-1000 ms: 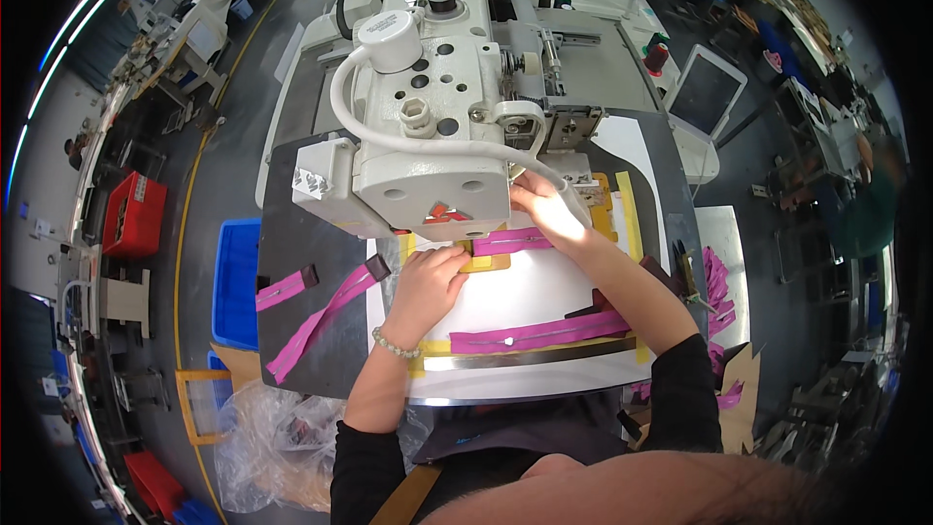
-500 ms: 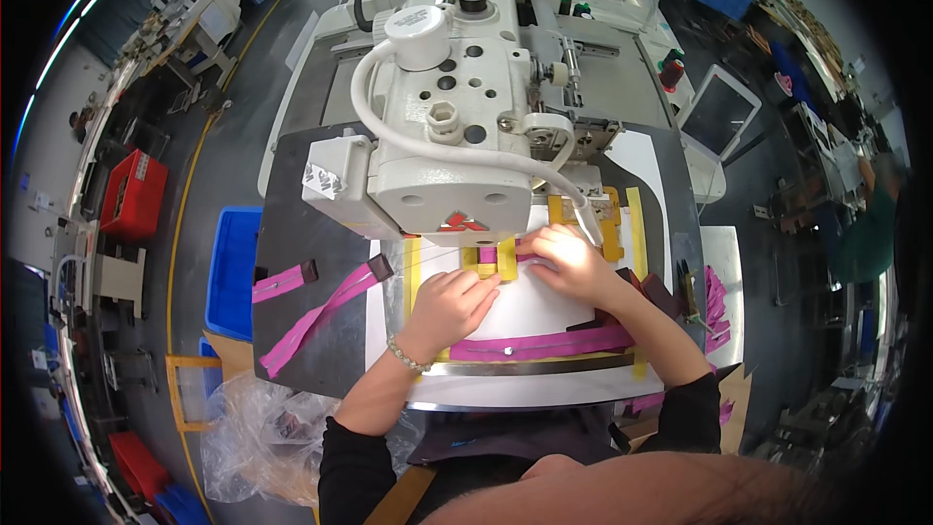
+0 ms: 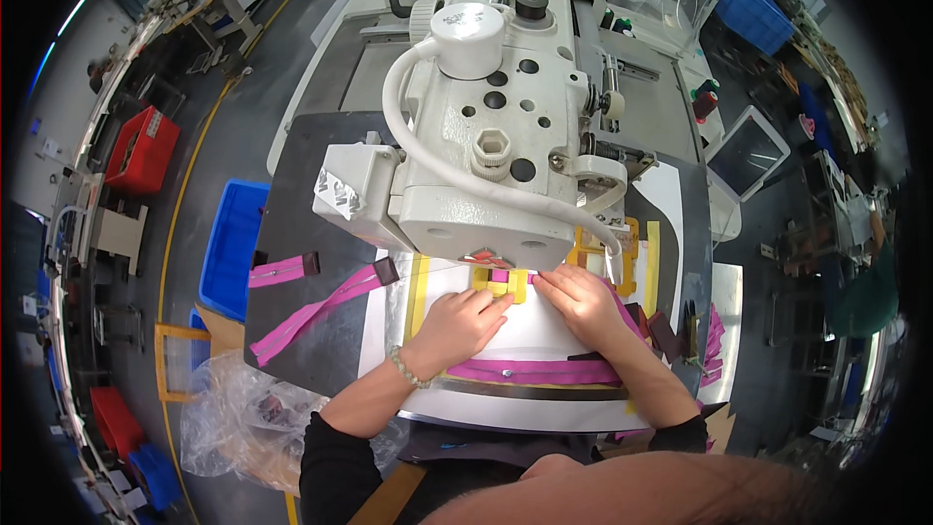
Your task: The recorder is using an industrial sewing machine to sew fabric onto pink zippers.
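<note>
Under the head of a white sewing machine [image 3: 486, 209] sits a small yellow frame [image 3: 519, 290] with pink material [image 3: 500, 275] showing in its opening. My left hand [image 3: 457, 329] is closed at the frame's lower left edge, fingertips touching it; what it pinches, if anything, is hidden. At the frame's right side my right hand [image 3: 583, 303] is closed on a pink zipper strip, which shows at its fingertips and again behind the hand. Nearer me, another pink zipper [image 3: 539, 371] with a metal slider lies across the white sheet [image 3: 556, 335].
Two pink zipper strips with dark ends, one long [image 3: 321, 309] and one short [image 3: 280, 271], lie at left. A blue bin [image 3: 233, 248] and clear plastic bag [image 3: 243, 423] are beyond that edge. At right are dark pieces [image 3: 664, 335], pink strips [image 3: 714, 345] and a screen [image 3: 748, 153].
The whole view has shifted as my head moved. My right hand's fingers have drawn together and lie lower beside the yellow frame. My left hand stays at its lower left edge.
</note>
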`<state>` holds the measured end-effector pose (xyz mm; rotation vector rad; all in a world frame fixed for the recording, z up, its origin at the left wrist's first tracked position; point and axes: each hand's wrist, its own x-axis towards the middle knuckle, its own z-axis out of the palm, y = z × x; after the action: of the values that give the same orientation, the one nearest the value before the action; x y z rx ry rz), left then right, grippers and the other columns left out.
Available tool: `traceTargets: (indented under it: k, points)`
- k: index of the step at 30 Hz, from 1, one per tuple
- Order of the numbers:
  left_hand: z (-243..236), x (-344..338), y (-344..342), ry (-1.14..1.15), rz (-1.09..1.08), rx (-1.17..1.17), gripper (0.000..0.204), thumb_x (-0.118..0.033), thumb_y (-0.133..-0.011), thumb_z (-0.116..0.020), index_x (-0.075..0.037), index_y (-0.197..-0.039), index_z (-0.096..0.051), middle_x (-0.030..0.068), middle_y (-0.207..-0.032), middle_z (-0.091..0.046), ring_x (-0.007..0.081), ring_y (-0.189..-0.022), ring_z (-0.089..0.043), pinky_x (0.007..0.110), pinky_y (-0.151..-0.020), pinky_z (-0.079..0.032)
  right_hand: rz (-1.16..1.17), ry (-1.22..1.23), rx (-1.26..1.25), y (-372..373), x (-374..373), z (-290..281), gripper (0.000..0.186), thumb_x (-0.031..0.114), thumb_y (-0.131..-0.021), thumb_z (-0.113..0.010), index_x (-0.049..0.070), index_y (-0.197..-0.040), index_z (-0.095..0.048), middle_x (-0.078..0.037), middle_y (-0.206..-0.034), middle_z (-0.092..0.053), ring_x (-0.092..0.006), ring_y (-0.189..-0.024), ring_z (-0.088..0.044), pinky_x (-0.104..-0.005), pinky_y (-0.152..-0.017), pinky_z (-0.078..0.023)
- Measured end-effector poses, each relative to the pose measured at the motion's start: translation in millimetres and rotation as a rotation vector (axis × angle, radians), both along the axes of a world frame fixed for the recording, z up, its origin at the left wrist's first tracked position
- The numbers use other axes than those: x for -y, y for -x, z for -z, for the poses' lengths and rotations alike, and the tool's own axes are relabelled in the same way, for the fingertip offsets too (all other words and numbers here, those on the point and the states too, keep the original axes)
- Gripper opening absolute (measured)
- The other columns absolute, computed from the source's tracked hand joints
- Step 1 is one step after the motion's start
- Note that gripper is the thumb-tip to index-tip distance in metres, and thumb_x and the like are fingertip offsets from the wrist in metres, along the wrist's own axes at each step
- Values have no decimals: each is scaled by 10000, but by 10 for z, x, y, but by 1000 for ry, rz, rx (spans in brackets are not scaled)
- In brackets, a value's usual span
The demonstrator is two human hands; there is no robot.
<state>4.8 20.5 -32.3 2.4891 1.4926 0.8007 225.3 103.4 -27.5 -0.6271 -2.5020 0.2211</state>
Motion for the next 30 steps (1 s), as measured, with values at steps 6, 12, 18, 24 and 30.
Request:
traceTargets:
  k: [6, 12, 18, 24, 30]
  points:
    - [-11, -10, 5, 9, -9, -8, 304, -172, -767, -703, -94, -1060, -675, 17, -739, -530, 176, -665, -585, 304, -555, -469, 10, -28, 101, 8, 16, 61, 307, 30, -713, -610, -22, -1011, -664, -135, -1089, -651, -257, -1033, -648, -341, -847, -553]
    - [12, -5, 4, 6, -12, -14, 307, -179, -773, -700, -95, -1067, -674, 11, -743, -536, 172, -664, -584, 300, -558, -470, 2, -80, 119, 25, 19, 83, 310, 37, -710, -612, -26, -1008, -666, -139, -1078, -657, -245, -1024, -653, -340, -843, -552]
    - [16, 4, -13, 7, -9, -5, 309, -183, -780, -698, -92, -1074, -673, 8, -744, -538, 165, -661, -582, 294, -562, -473, -2, -92, 125, 31, 27, 64, 310, 52, -713, -606, -23, -1008, -667, -135, -1082, -657, -241, -1018, -653, -343, -880, -533]
    - [11, 14, -8, 12, -10, -4, 310, -184, -785, -696, -90, -1079, -671, 12, -752, -543, 169, -664, -584, 294, -566, -476, -2, -98, 109, 30, 24, 68, 312, 48, -713, -602, -21, -1010, -668, -133, -1081, -657, -241, -1014, -654, -341, -881, -534]
    - [17, 16, -2, 42, -12, -11, 312, -182, -788, -692, -88, -1085, -667, 17, -758, -545, 175, -679, -588, 301, -575, -479, 5, -93, 103, 33, 23, 79, 322, 50, -709, -604, -16, -1017, -668, -130, -1082, -657, -245, -1018, -653, -337, -884, -534]
